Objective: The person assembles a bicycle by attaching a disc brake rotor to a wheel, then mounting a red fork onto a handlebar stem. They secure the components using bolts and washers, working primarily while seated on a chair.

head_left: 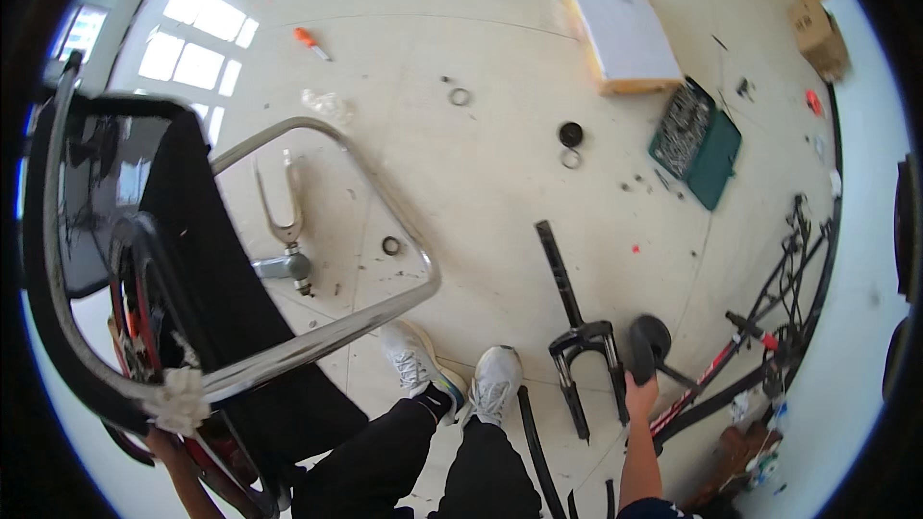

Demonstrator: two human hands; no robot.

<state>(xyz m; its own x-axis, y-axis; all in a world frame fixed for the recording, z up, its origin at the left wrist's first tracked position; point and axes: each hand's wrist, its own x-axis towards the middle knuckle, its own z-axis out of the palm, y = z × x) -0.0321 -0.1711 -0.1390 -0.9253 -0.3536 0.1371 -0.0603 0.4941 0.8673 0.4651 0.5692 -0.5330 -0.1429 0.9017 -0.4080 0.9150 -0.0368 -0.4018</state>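
My right hand (642,394) is closed round the narrow end of a dark bicycle saddle (651,341), which sits on a black and red bicycle frame (716,365) at the right. Left of it, a black suspension fork (580,334) lies on the floor. At the lower left my left hand (165,446) is beside a chair with a chrome tube frame (317,338) and black seat. Its fingers are mostly hidden by the chair and red and black parts there. Above that hand, a crumpled whitish cloth or wrap (180,400) is on the chair tube.
A silver fork (286,207) lies inside the chair's tube loop. Around the floor are an orange-handled screwdriver (310,42), metal rings (460,96), an open green case of small parts (707,149) and a white-topped foam block (625,29). A cardboard box (817,38) stands by the wall.
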